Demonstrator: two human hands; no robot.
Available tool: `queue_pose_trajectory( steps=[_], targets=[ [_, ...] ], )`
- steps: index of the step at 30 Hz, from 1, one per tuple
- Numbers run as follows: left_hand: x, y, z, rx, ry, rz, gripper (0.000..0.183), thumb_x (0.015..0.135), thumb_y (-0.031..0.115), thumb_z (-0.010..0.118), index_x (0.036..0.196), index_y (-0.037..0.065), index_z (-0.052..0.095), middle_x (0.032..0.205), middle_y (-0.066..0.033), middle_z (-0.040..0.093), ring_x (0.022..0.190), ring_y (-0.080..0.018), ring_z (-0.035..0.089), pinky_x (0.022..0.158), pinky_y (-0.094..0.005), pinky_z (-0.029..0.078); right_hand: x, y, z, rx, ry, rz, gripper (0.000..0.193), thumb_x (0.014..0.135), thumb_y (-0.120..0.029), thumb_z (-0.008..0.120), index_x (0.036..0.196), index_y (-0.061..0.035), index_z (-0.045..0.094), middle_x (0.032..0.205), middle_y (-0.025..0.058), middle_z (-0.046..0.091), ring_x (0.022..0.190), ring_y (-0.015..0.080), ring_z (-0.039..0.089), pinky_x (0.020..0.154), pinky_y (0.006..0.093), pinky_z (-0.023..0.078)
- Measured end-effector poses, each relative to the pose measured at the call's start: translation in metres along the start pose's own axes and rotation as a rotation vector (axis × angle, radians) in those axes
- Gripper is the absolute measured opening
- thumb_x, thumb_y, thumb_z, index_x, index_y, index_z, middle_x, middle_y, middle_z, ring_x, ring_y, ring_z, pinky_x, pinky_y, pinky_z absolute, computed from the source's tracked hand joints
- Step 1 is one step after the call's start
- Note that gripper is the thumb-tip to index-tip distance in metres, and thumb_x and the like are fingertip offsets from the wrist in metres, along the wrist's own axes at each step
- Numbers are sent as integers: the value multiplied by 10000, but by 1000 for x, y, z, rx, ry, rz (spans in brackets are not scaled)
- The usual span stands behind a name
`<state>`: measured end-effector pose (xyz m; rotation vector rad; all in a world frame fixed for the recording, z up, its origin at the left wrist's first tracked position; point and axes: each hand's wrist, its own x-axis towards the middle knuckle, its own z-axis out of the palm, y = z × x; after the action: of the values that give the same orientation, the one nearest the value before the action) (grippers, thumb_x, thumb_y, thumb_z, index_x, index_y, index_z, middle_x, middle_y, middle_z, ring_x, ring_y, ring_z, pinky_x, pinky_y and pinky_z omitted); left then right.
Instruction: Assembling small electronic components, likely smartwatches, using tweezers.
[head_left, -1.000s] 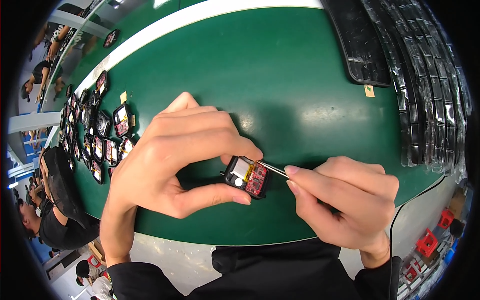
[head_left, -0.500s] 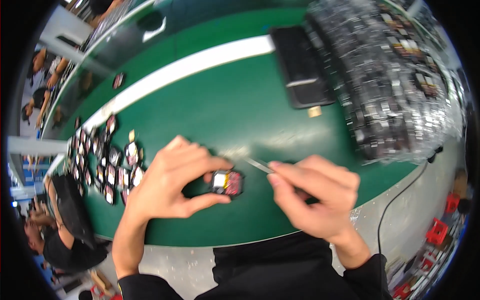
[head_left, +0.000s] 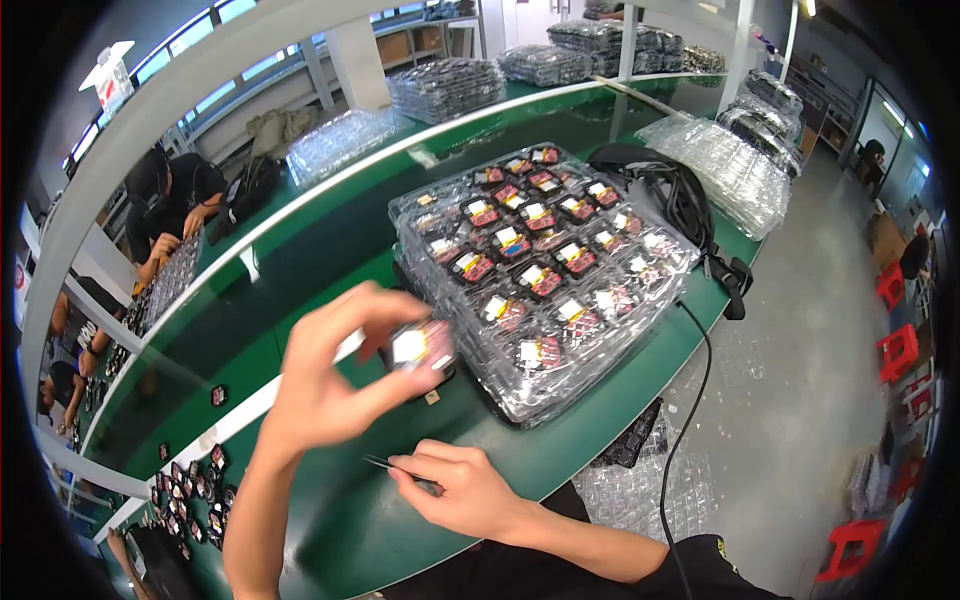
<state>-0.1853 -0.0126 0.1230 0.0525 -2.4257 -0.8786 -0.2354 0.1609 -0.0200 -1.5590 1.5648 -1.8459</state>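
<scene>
A small square electronic module (head_left: 424, 347), black-rimmed with a white and yellow patch and reddish parts, is gripped by its edges between the thumb and fingers of my left hand (head_left: 330, 375). It is raised beside the left edge of a stack of clear plastic trays (head_left: 455, 335) and blurred by motion. Similar modules (head_left: 541, 280) sit in several pockets of the top tray. Lower down, over the green table (head_left: 345, 540), my right hand (head_left: 455, 487) pinches thin metal tweezers (head_left: 377, 461), whose tips point left and hold nothing I can make out.
Loose modules (head_left: 190, 500) lie in a heap at the lower left. A black backpack (head_left: 665, 185) rests behind the tray stack, and more clear trays (head_left: 725, 175) are beyond it. A black cable (head_left: 690, 400) hangs over the table's right edge. People work at the left.
My view has swung toward the tray stack. My left hand has carried the module up from the table to the stack's edge. The tweezers stay in my right hand, now farther from the module.
</scene>
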Motion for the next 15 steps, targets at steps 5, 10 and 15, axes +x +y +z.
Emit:
queue_pose_trajectory(
  steps=[5, 10, 15],
  targets=[
    [137, 5, 74, -75, -182, 318, 437, 912, 279, 902, 1236, 24, 759, 1131, -113, 701, 997, -246, 657, 913, -395, 539, -1, 3, -4, -2, -33, 36, 160, 961, -39, 795, 1105, 25, 821, 799, 95, 684, 547, 186, 611, 525, 353, 500],
    [190, -19, 118, 121, -348, 370, 463, 953, 339, 863, 1304, 49, 775, 1260, -145, 709, 1247, -339, 635, 1139, -469, 460, -3, -2, -3, -7, -67, 46, 150, 966, -65, 774, 1075, 33, 809, 842, 140, 702, 640, 300, 675, 605, 416, 546],
    [178, -40, 99, 86, -167, 368, 426, 984, 257, 808, 1369, 84, 751, 1383, -147, 713, 1340, -339, 619, 1211, -488, 446, -1, -2, 0, -8, -106, 103, 145, 980, -103, 763, 1043, 21, 802, 878, 152, 721, 716, 351, 721, 659, 442, 581]
  ],
)
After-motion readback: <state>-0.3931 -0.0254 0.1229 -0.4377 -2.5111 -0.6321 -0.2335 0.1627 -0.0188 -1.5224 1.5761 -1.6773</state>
